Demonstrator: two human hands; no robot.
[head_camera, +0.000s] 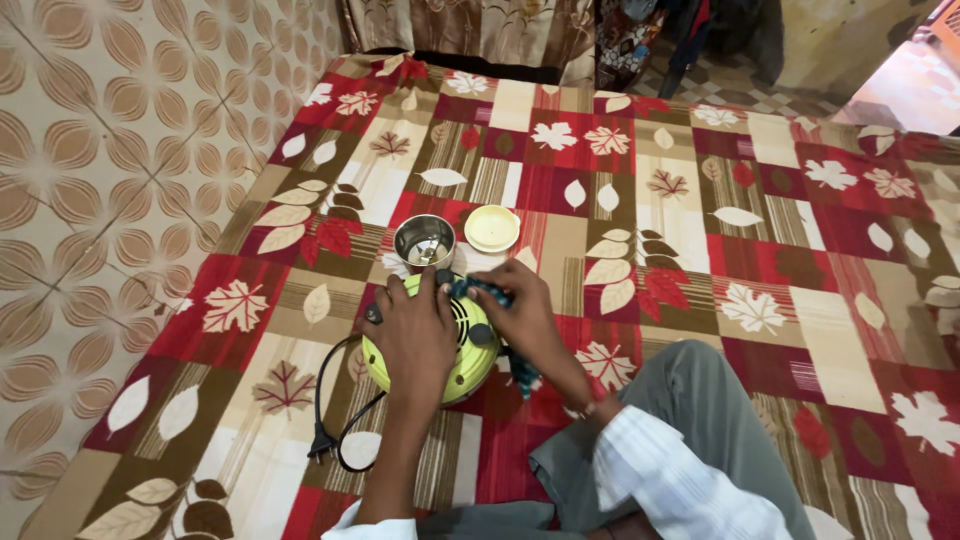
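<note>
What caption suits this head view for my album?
Left hand steadies a yellow-green appliance base while the right hand presses a teal cloth on it.

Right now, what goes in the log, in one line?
left hand: steadies green mixer base | right hand: wipes it with teal cloth | steel jar, lid: behind

The scene is lit evenly by soft daylight, and the brightest patch is seen at the top right corner, where the floor (915, 95) is washed out. Only faint shadows are cast on the leaf-patterned bedspread (700, 230). A small glint is shown inside the steel jar (424, 241). Edges are bent by wide-angle distortion; focus is kept sharp throughout.
</note>
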